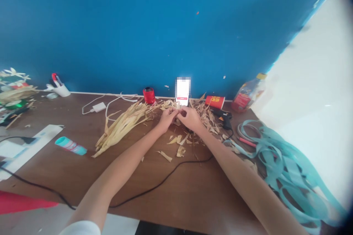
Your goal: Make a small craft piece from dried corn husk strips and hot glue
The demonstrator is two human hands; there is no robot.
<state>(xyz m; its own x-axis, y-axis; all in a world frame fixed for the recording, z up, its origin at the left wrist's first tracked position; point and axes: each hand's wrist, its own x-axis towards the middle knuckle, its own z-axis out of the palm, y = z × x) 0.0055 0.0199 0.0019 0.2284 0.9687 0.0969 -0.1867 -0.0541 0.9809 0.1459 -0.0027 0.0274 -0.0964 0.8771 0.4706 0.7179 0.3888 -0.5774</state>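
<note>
My left hand and my right hand meet at the middle of the brown wooden table, their fingertips pinching a small piece of pale dried husk. The fingers partly hide that piece. To the left of my left hand lies a long bundle of dried husk strips. Loose husk scraps are scattered below both hands, and more lie heaped behind my right hand.
A black hot glue gun lies right of the hands, with a phone propped behind them. Also on the table are a red spool, a plastic bottle, teal ribbon loops, a teal tube and a black cable.
</note>
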